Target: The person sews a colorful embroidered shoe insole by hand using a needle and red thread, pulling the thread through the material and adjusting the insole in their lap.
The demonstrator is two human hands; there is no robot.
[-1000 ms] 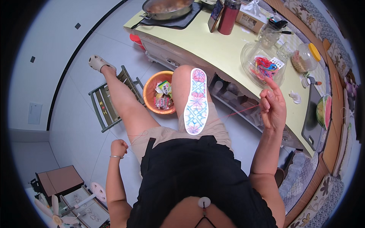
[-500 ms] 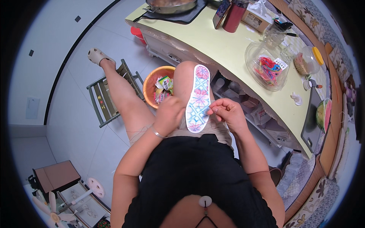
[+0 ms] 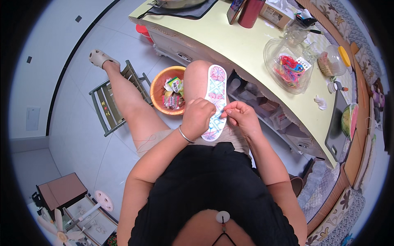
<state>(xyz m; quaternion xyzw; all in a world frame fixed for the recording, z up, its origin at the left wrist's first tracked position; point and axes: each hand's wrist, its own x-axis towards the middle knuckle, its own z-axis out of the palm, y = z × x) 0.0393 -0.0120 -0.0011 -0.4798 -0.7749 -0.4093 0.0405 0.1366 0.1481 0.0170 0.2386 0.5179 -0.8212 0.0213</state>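
Observation:
A white shoe insole (image 3: 216, 88) stitched with a pink and blue pattern lies along my right thigh, toe end toward the knee. My left hand (image 3: 198, 117) grips its left edge near the middle, fingers curled over it. My right hand (image 3: 240, 116) pinches something small, probably a needle, at the insole's right edge; the item itself is too small to make out. Both hands nearly touch over the insole's lower half.
An orange bin (image 3: 161, 82) with wrappers stands on the floor between my legs. A long yellow-green counter (image 3: 242, 49) runs to the right, holding a clear jar of coloured thread (image 3: 289, 65), a red bottle (image 3: 253, 12) and a pan. A small folding stool (image 3: 107, 102) sits under my left leg.
A second ago my right hand was raised by the counter and my left fist hung at my side. Both hands came onto the insole and now sit closer together at its lower half.

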